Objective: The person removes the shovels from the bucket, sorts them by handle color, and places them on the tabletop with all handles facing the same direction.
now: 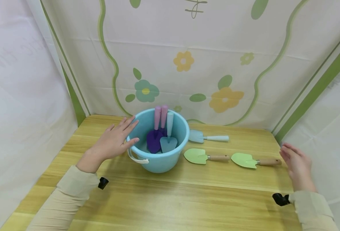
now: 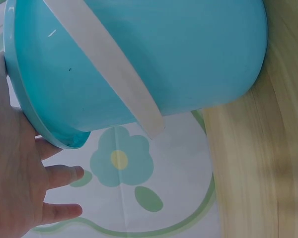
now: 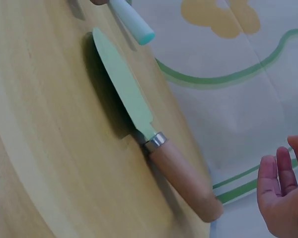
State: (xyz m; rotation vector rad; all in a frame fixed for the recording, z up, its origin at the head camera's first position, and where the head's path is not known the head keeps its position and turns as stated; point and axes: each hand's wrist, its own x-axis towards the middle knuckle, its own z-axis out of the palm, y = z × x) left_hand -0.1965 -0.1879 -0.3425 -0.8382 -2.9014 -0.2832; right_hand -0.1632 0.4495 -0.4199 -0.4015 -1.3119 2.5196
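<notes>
A light blue bucket [image 1: 161, 162] stands on the table, its white handle [image 1: 138, 159] hanging down at the left. Spread fingers of my left hand [image 1: 112, 141] rest at the bucket's left rim. Inside it lean two purple trowels [image 1: 153, 141] with pink handles and a blue trowel [image 1: 169, 144]. My right hand [image 1: 298, 163], loosely bent and holding nothing, hovers just right of the wooden handle of a green trowel [image 1: 244, 159]; the right wrist view shows a gap between the hand [image 3: 288, 198] and that handle [image 3: 184, 181].
Another green trowel [image 1: 197, 156] lies between the bucket and the rightmost trowel. Behind it lies a light blue trowel [image 1: 216, 138], its blade tip partly hidden by the bucket. A flowered cloth [image 1: 164, 41] hangs along the wooden table's [image 1: 170, 202] back edge.
</notes>
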